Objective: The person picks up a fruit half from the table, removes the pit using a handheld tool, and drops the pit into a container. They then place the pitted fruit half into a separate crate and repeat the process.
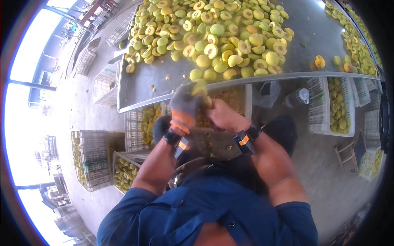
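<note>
My left hand (185, 103), in a grey and orange glove, is closed around a yellow-green fruit (200, 91) just at the table's front edge. Bare, my right hand (223, 115) presses close against it from the right, its fingers curled; what they hold is hidden. Beyond both hands, many whole and halved fruits (217, 39) are heaped on the metal table (156, 80). Under the hands and the table edge is a crate (248, 100) with small brownish pieces in it.
Crates of fruit stand at the left (96, 158) and under the table's right side (320, 108). A clear bottle (296, 98) is beside the right crate. More fruit lies along the table's right edge. A small wooden frame (347, 156) sits on the floor.
</note>
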Demonstrator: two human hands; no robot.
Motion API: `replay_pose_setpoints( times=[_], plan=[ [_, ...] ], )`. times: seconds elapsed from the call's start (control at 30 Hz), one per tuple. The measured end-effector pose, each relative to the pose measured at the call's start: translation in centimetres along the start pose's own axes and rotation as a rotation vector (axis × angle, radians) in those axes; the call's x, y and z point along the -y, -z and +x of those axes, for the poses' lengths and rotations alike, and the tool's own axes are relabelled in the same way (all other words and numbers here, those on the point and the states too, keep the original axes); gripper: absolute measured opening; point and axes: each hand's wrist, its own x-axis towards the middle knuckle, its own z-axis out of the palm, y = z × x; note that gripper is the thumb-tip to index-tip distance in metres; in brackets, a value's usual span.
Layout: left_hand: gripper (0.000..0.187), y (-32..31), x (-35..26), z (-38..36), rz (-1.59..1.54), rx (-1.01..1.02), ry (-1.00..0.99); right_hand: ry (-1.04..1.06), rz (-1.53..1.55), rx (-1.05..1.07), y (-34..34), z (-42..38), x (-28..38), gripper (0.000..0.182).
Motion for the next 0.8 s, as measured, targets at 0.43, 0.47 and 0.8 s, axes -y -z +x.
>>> replay_pose_setpoints(
  times=[0.43, 0.47, 0.8],
  plan=[
    [0.024, -2.4, 4.3, 1.0, 0.138, -0.174, -0.131, 0.368, -0.284, -0.061, -1.5, 0.2, -1.4, 0.024],
    [0.024, -2.1, 4.9, 1.2, 0.232, -0.148, -0.216, 0.362, -0.270, -0.033, -1.3, 0.6, -1.9, 0.023],
    [0.040, 0.0, 6.1, 2.0, 0.278, 0.016, -0.228, -0.241, 0.442, 0.363, -0.7, -0.7, 0.9, 0.022]
  ],
)
